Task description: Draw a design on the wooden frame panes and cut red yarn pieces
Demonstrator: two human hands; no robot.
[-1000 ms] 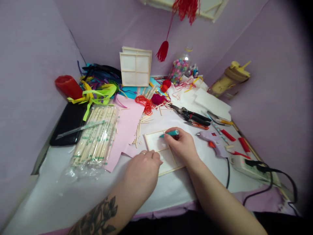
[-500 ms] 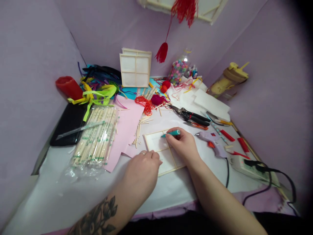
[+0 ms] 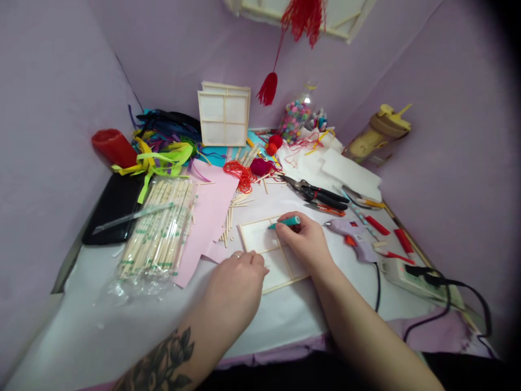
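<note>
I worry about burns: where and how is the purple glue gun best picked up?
Probably take the glue gun by its handle, coming from the near right: it lies on its side, nozzle pointing left, while the handle slants back toward the person, cord trailing from its end.

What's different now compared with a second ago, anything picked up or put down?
Only a small move: the right hand has carried the marker slightly to the right over the frame. Nothing was taken hold of or let go. The left hand stays on the frame's near left part, and the glue gun and pliers lie as before; the view itself has shifted a little.
</note>
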